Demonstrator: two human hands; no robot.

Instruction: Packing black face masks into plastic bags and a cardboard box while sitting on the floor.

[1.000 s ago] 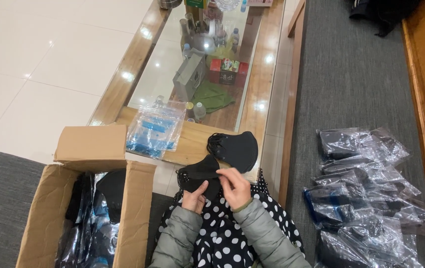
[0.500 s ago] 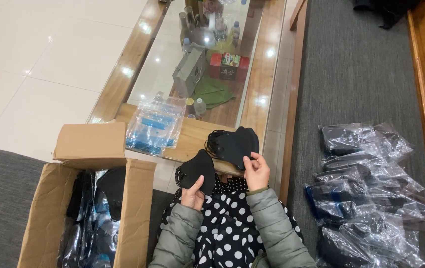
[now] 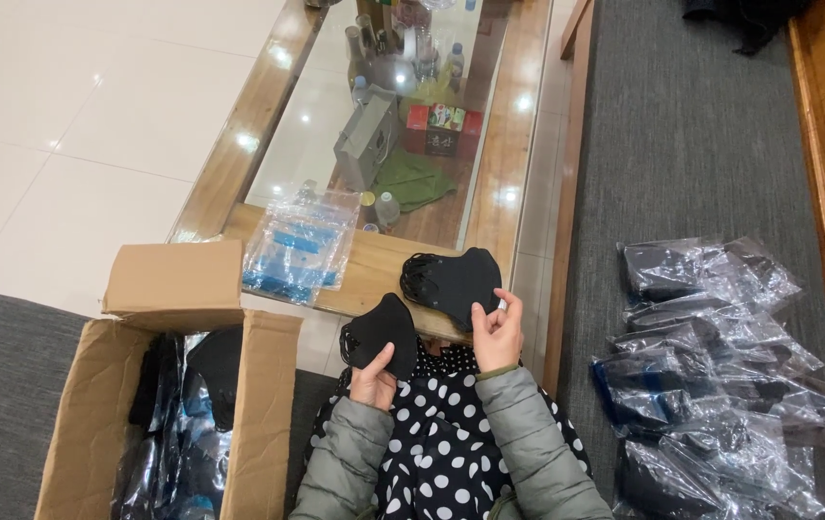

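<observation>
The open brown cardboard box [image 3: 171, 424] at the left holds black masks in clear plastic bags. The left hand [image 3: 374, 380] pinches a single black fabric mask [image 3: 380, 334], upright. The right hand [image 3: 496, 334] grips a stack of black masks [image 3: 453, 281], long axis sideways, above the lap.

At lower centre, the left hand [image 3: 374, 380] holds a small stack of black fabric face masks [image 3: 380, 333], while the right hand [image 3: 497, 335] holds a larger black mask stack [image 3: 451, 282] just beside it. An open brown cardboard box [image 3: 263, 404] sits lower left; clear plastic packets of masks [image 3: 711, 376] lie at right.
</observation>
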